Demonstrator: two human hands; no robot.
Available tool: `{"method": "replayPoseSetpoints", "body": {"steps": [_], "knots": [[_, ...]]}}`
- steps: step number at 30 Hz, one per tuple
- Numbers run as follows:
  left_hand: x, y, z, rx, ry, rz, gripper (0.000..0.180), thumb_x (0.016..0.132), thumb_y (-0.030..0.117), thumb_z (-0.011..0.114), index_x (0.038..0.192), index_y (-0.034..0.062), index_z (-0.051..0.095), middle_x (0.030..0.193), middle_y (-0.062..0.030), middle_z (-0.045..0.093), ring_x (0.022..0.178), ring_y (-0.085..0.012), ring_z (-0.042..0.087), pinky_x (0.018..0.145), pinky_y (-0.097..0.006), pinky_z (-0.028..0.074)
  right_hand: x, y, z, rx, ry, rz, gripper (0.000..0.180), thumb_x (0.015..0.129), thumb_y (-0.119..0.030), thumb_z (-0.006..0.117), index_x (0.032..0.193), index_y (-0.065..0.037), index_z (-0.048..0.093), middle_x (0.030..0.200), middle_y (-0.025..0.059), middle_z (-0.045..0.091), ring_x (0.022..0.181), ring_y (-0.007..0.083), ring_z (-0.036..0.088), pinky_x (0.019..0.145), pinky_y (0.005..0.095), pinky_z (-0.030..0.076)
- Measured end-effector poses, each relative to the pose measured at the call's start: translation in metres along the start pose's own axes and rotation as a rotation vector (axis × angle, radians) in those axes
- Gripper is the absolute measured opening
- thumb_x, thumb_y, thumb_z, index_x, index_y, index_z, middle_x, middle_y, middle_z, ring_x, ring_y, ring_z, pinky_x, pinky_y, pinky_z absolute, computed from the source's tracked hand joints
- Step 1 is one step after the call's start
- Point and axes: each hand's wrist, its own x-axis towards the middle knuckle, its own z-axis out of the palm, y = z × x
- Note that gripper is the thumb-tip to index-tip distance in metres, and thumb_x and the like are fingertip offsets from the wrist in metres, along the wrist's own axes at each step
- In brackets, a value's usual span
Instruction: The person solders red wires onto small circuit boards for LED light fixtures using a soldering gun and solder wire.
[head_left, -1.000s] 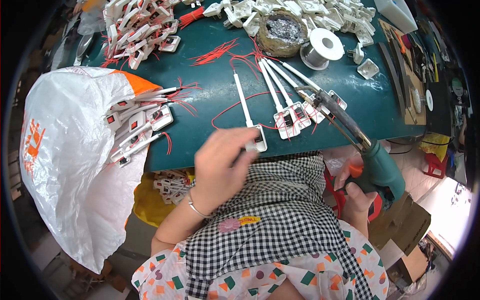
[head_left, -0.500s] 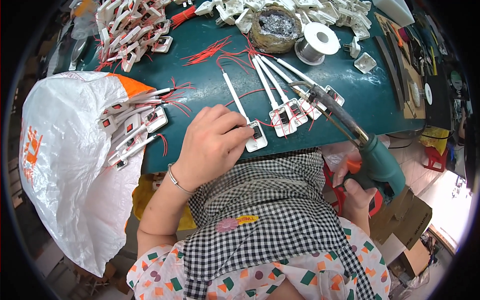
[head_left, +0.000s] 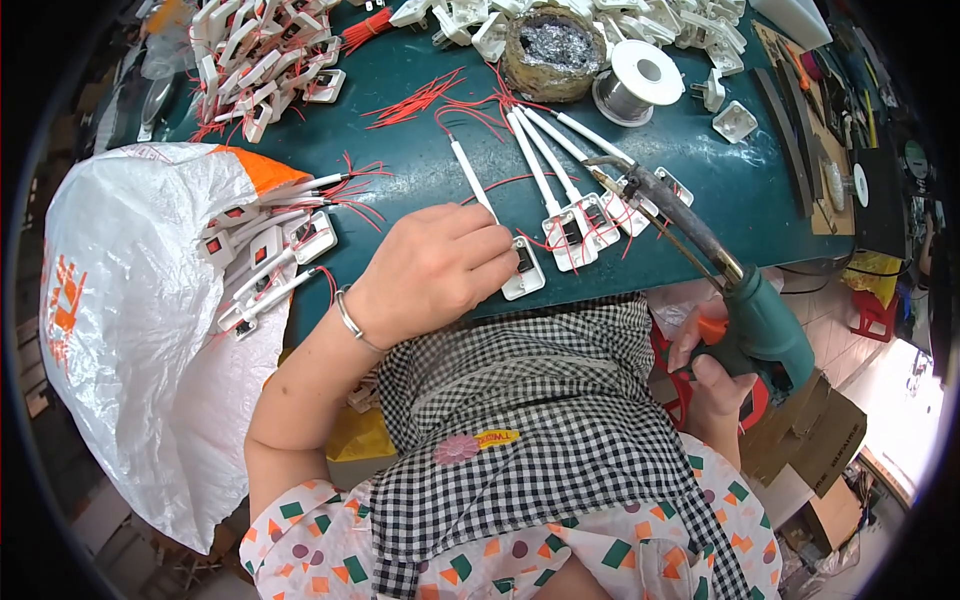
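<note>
Black-and-white checked cloth forms the apron [head_left: 520,385], just below the switch box [head_left: 524,272]. Right of that box, the right hand [head_left: 715,388] has its fingers wrapped around a green soldering gun [head_left: 766,325]. Open on the counter [head_left: 415,155], the box itself sits by the left hand [head_left: 440,265], whose fingers bend down at its left; whether they pinch anything is hidden. Beyond the box lie loose red wires [head_left: 418,100], a bowl [head_left: 548,84] and a solder reel [head_left: 642,85].
</note>
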Motion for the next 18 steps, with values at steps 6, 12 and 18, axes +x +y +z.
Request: {"method": "replayPoseSetpoints", "body": {"steps": [6,12,18], "knots": [[-0.003,-0.003,0.014,0.108,0.096,0.143,0.014,0.07,0.013,0.066,0.083,0.0072,0.063,0.092,-0.0025,0.063,0.083,-0.0184,0.063,0.062,-0.029,0.053,0.001,0.002,0.008,0.031,0.012,0.002,0.059,0.079,-0.009,0.073,0.13,0.01,0.05,0.086,0.0147,0.062,0.069,0.0186,0.059,0.06,0.0271,0.049],[0.001,0.001,0.018,0.098,0.111,0.256,0.014,0.07,0.015,0.065,0.083,0.009,0.061,0.097,-0.001,0.062,0.09,-0.0182,0.062,0.066,-0.028,0.052,0.006,0.0,0.021,0.088,-0.075,0.072,0.057,0.083,-0.012,0.072,0.133,0.006,0.05,0.088,0.0127,0.061,0.076,0.0172,0.059,0.067,0.0278,0.049],[0.009,0.001,0.019,0.047,0.024,0.242,0.015,0.071,0.015,0.063,0.084,0.0076,0.062,0.094,-0.0005,0.058,0.084,-0.0164,0.057,0.065,-0.028,0.051,0.012,0.001,0.026,0.08,-0.069,0.074,0.056,0.084,-0.013,0.072,0.132,0.005,0.049,0.084,0.0118,0.061,0.072,0.0162,0.058,0.065,0.0279,0.049]]}}
